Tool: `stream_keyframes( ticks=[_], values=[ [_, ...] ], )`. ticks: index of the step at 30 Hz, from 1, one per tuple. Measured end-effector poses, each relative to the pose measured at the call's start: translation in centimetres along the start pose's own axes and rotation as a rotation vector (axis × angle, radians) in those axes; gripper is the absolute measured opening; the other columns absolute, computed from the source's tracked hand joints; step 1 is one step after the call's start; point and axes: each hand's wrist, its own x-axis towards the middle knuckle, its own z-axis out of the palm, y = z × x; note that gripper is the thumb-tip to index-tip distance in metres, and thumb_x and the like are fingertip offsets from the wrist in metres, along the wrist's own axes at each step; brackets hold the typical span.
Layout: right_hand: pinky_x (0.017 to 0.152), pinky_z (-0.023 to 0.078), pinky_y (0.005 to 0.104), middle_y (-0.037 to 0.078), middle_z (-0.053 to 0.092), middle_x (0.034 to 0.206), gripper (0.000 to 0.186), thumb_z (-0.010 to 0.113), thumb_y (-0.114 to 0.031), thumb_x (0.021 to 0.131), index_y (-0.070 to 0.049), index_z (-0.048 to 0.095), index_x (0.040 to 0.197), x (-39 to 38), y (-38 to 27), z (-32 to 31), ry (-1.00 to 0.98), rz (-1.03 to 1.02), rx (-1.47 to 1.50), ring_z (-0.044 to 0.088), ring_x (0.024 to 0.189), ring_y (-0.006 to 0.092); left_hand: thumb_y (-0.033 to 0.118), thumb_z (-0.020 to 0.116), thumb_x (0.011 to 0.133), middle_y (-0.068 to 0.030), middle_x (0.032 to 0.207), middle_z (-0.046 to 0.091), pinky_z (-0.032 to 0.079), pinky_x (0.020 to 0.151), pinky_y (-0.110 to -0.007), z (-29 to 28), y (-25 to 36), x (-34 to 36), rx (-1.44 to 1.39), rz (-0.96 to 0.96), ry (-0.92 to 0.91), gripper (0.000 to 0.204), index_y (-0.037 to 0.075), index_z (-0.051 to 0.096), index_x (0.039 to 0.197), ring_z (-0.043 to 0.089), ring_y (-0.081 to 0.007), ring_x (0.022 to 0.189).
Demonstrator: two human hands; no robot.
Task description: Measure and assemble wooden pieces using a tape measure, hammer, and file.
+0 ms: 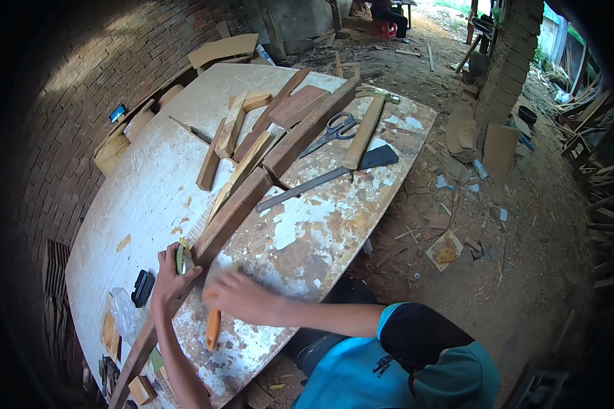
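Observation:
My left hand grips a small yellow-and-green object, apparently a tape measure, against a long dark wooden beam lying diagonally across the worn white worktable. My right hand is just right of the beam, over an orange-handled tool; motion blur hides whether its fingers hold it or the pale shape above them. A black case and crumpled clear plastic lie left of my left hand. Pale and reddish wooden pieces lie farther up the table.
A hammer, scissors and a long dark metal tool lie at the table's far right. A brick wall stands left. Wood scraps litter the dirt floor around a post. Another person is seated in the background.

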Motion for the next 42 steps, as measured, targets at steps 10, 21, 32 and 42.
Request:
stream_keyframes(
  ticks=[10, 21, 32, 42],
  values=[
    [0.067, 0.049, 0.0391, 0.013, 0.062, 0.088, 0.023, 0.062, -0.007, 0.074, -0.005, 0.058, 0.097, -2.3, -4.9, 1.0, -0.483, -0.105, 0.731, 0.061, 0.077, 0.0291, 0.036, 0.065, 0.075, -0.0191, 0.110, 0.040, 0.039, 0.092, -0.038, 0.4, -0.1, -0.3, 0.043, 0.041, 0.076, 0.065, 0.007, 0.040, 0.127, 0.049, -0.0341, 0.102],
    [0.073, 0.047, 0.0382, 0.009, 0.062, 0.091, 0.018, 0.054, -0.006, 0.079, -0.007, 0.059, 0.095, -1.4, -3.7, -3.4, -0.414, 0.117, 0.220, 0.062, 0.088, 0.0258, 0.023, 0.061, 0.061, -0.0173, 0.107, 0.041, 0.040, 0.087, -0.037, 0.8, 1.3, -0.8, 0.159, 0.085, 0.048, 0.061, 0.005, 0.045, 0.117, 0.046, -0.0346, 0.098],
    [0.082, 0.049, 0.0365, 0.012, 0.063, 0.106, 0.022, 0.054, -0.002, 0.082, -0.004, 0.063, 0.101, -1.0, -3.7, -5.1, -0.545, 0.188, -0.094, 0.059, 0.101, 0.0274, 0.031, 0.061, 0.061, -0.0190, 0.113, 0.044, 0.042, 0.083, -0.046, 1.0, 2.3, -0.9, 0.301, 0.034, 0.079, 0.062, 0.012, 0.048, 0.118, 0.050, -0.0402, 0.099],
    [0.081, 0.049, 0.0376, 0.012, 0.062, 0.105, 0.026, 0.061, -0.007, 0.073, -0.005, 0.062, 0.100, -0.6, -4.5, -1.6, -0.894, 0.215, 0.726, 0.061, 0.093, 0.0284, 0.021, 0.067, 0.058, -0.0172, 0.113, 0.045, 0.044, 0.085, -0.043, 1.1, 2.5, -0.6, 0.328, 0.025, 0.119, 0.065, 0.010, 0.046, 0.118, 0.050, -0.0385, 0.103]
  ],
)
